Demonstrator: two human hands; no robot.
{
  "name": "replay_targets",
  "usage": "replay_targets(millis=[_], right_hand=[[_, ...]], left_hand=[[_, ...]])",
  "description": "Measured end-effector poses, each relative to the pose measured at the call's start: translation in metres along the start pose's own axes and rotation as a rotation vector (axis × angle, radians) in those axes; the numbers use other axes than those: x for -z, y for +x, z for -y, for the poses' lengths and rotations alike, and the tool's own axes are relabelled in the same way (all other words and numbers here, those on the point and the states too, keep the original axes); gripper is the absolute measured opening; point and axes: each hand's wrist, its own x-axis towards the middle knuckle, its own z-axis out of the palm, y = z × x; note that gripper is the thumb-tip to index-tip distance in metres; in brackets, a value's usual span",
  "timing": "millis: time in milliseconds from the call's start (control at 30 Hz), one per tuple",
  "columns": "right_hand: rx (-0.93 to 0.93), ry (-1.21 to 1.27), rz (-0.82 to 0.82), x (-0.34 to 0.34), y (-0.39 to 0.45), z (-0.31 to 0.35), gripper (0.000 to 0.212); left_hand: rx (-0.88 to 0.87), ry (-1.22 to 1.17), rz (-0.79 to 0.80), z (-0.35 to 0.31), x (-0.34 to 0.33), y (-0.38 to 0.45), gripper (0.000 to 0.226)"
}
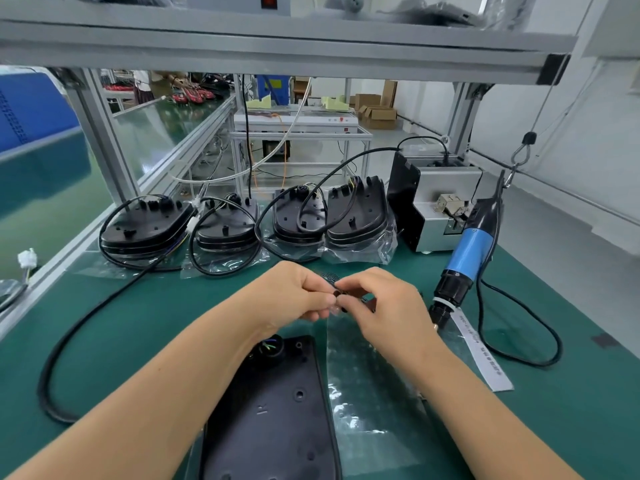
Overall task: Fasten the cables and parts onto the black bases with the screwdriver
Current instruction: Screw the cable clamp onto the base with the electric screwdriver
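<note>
A green worktop [145, 317] is seen carrying 4 stacks of black bases [356, 216] along its far edge, each wound with cable. 1 black base [277, 407] is laid flat nearest, under both forearms. A blue screwdriver [467, 251] is hung at the right, touched by neither hand. A small black part [337, 293] is pinched between the closed grip of the left hand [294, 292] and that of the right hand [384, 306], above a clear bag [363, 393].

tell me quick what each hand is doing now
Left hand: pinched shut on a small black part.
Right hand: pinched shut on the same part.
</note>
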Motion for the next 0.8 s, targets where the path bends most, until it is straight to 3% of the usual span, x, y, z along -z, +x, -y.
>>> replay_targets(millis=[133,267,467,800], right_hand=[[0.084,-0.118,-0.041,0.000,-0.001,0.006,0.009],[0.097,-0.160,-0.094,-0.005,-0.005,0.014,0.008],[-0.162,-0.017,0.068,0.001,0.008,0.016,0.025],[-0.144,0.058,0.094,0.003,0.007,0.018,0.022]], left_hand=[[0.077,-0.240,0.046,-0.005,0.002,-0.001,0.023],[0.205,-0.389,-0.029,-0.008,-0.001,0.000,0.029],[0.221,-0.271,-0.101,-0.009,-0.006,-0.001,0.021],[0.179,-0.224,-0.097,-0.010,-0.002,-0.006,0.024]])
